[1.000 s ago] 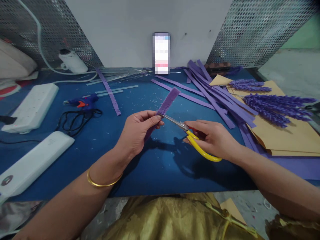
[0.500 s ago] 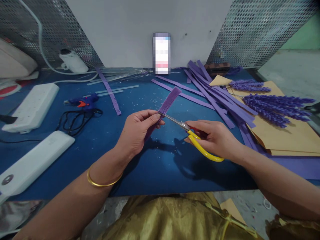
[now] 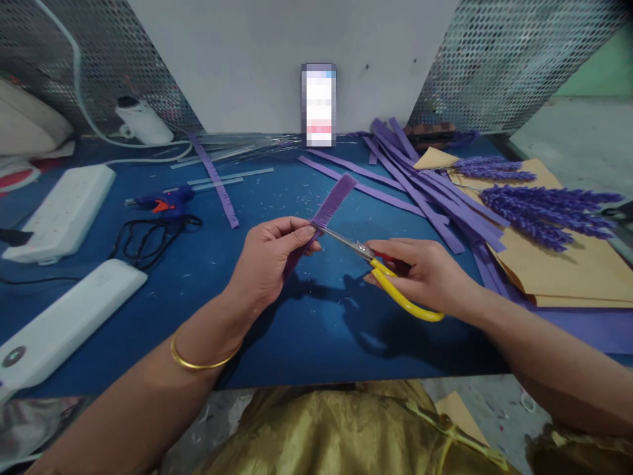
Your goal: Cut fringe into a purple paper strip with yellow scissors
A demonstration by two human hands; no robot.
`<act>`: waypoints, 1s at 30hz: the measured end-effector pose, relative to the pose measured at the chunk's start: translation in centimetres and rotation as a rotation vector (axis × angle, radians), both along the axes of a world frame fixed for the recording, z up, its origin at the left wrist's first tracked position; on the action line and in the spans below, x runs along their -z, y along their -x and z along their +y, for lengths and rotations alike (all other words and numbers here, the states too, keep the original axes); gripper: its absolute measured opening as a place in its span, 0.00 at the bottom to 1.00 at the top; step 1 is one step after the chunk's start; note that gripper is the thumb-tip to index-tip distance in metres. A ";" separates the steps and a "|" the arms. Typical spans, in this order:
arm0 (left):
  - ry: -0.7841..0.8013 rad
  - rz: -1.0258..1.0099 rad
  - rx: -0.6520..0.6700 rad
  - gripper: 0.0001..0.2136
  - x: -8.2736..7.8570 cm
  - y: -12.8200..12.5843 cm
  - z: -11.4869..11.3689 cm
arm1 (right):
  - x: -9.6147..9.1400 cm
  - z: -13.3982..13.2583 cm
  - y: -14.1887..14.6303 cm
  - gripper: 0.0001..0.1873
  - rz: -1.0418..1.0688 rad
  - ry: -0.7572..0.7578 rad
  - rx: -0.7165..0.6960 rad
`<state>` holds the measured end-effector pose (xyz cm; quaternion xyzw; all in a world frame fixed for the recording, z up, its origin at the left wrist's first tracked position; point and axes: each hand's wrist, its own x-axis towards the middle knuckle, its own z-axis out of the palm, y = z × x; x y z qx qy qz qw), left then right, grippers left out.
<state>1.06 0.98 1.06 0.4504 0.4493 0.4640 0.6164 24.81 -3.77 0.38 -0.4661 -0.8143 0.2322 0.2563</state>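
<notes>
Between the thumb and fingers of my left hand is a purple strip, its upper part sticking out up and to the right. A row of short cuts runs along the strip's edge near my thumb. My right hand grips yellow-handled scissors with a bit of red at the handle. The metal blades point left and their tips meet the strip just by my left thumb. The blades look nearly closed. Part of the strip hangs below my left hand, in shadow.
Loose purple strips lie at the back right, beside purple flower sprigs on brown paper. To the left are a blue glue gun, a fringed strip, a white power strip and a long white device. A lit phone stands behind.
Hardly anything differs. My left hand and the strip have shifted very slightly left, with the scissor tips still at the strip's edge.
</notes>
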 end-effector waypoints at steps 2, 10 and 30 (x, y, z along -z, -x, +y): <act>-0.006 0.008 0.005 0.03 0.0 0.1 0.0 | 0.1 0.0 0.0 0.19 0.015 0.017 0.004; -0.007 0.059 -0.042 0.02 0.1 0.1 0.0 | 0.3 0.2 0.1 0.21 0.018 0.010 0.011; 0.026 0.023 -0.019 0.06 -0.2 0.2 0.0 | 0.1 0.2 0.0 0.18 0.009 0.020 -0.006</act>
